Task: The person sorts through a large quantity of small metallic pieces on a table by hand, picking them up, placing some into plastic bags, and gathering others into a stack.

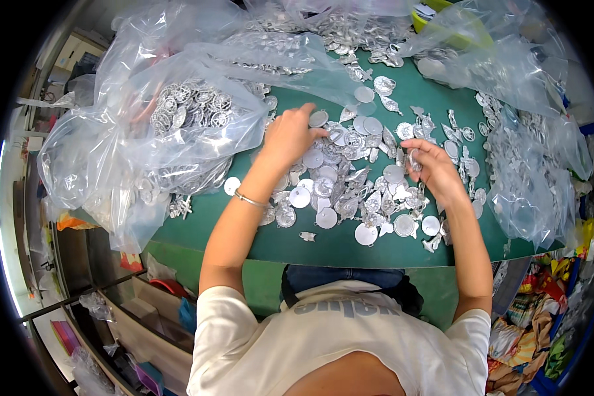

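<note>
Two bare hands work over a heap of silvery metal pieces (336, 173) spread across a green table (297, 254); taking the heap as the centre of a clock face, with the wearer at six, the left hand (288, 140) lies toward ten o'clock and the right hand (440, 174) toward two to three. The left thumb and forefinger stand apart at the heap's upper edge, with a small round disc (319, 119) at the gap between their tips; whether they grip it cannot be told. The right fingers are bent and clamped on a small shiny piece (414, 160), its shape partly hidden by them. A metal bracelet (249, 200) circles the left wrist. The heap mixes flat round discs with pointed and ornate pieces, many overlapping. A pale disc (231, 185) lies apart toward nine o'clock, and one small piece (307, 235) lies alone near seven, close to the table's near edge. A large clear plastic bag (79, 148) with openwork medallions (195, 105) sits toward ten, another clear bag (531, 198) of silvery pieces toward three, and a yellow-green bowl (480, 38) near one, partly behind plastic.
</note>
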`<state>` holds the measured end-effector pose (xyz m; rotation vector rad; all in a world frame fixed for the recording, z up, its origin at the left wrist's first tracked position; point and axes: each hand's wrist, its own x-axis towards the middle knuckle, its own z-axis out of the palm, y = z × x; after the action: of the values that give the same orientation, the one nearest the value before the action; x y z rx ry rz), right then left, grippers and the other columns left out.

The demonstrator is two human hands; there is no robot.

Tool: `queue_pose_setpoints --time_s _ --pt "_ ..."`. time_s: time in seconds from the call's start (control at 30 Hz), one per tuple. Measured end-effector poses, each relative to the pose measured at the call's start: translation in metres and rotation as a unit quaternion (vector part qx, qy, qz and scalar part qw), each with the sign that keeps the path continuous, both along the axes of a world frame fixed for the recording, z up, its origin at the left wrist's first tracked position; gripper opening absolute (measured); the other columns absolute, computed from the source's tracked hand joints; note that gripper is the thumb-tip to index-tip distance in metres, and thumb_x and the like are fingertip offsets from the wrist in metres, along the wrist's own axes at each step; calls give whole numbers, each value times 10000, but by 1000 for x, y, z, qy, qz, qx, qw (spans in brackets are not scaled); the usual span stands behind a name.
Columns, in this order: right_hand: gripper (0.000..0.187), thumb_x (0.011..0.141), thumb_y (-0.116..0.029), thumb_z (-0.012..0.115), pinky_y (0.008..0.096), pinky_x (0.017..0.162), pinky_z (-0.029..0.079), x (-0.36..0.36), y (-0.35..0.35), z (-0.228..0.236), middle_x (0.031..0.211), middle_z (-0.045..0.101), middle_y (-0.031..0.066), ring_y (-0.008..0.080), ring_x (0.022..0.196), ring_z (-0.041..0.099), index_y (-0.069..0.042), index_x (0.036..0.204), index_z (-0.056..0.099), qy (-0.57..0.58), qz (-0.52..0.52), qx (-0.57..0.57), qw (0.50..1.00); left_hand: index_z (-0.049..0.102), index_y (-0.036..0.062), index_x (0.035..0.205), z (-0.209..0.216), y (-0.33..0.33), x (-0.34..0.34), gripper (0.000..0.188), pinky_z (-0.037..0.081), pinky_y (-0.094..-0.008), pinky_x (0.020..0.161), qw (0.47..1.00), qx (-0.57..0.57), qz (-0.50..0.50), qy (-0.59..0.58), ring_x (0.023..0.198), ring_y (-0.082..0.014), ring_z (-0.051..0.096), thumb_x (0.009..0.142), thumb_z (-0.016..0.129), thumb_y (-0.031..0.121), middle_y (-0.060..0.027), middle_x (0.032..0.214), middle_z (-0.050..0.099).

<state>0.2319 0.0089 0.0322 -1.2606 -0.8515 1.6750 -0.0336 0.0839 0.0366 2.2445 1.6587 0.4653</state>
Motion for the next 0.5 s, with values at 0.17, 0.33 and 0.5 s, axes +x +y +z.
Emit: queue_pose_setpoints --time_s 0.17,0.33,0.5 --pt "166 864 -121 562 205 555 337 19 17 -3 729 436 -40 69 636 404 -51 1014 568 -223 51 126 965 606 18 996 -2 4 6 266 494 -417 599 998 -7 11 -68 641 -354 617 841 577 232 -214 774 635" --pt "291 827 -150 616 226 643 359 -25 -9 26 840 434 -22 72 738 422 -99 1099 524 -263 101 187 941 584 -15 1027 10 -54 32 527 387 -257 318 642 -538 53 -544 405 -150 493 930 393 466 -51 575 529" --pt "541 730 -162 703 333 742 442 -52 -59 44 971 494 103 233 844 522 -81 1217 483 -385 201 290 853 546 25 1100 20 -103 66 511 470 -252 401 521 -629 112 -567 588 -134 587 928 376 475 -70 801 593"
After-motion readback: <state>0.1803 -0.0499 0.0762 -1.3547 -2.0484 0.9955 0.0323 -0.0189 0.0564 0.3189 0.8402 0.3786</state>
